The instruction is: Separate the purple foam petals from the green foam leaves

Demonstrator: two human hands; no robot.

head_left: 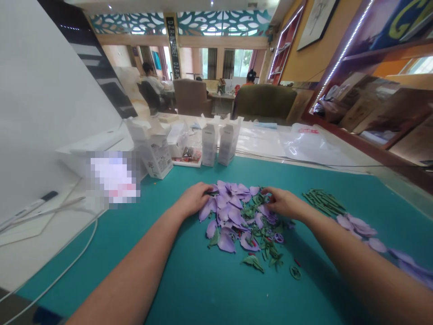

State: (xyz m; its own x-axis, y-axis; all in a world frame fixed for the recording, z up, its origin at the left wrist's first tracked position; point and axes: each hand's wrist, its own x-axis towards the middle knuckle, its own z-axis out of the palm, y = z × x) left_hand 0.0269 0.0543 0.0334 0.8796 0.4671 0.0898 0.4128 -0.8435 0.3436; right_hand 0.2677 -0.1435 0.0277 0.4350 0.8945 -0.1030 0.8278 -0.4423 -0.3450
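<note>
left hand flat on petal pile, grip unclear | right hand touches pile, grip unclear | green stems just right | 2 white boxes behind

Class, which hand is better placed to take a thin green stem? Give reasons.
Probably the right hand: it rests at the right edge of the purple petal pile, nearest the thin green stems; the left hand lies beyond the pile.

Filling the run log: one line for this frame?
left hand: on petal pile, left edge, grip unclear | right hand: on its right edge, grip unclear | green stems: bundled right of pile
</note>
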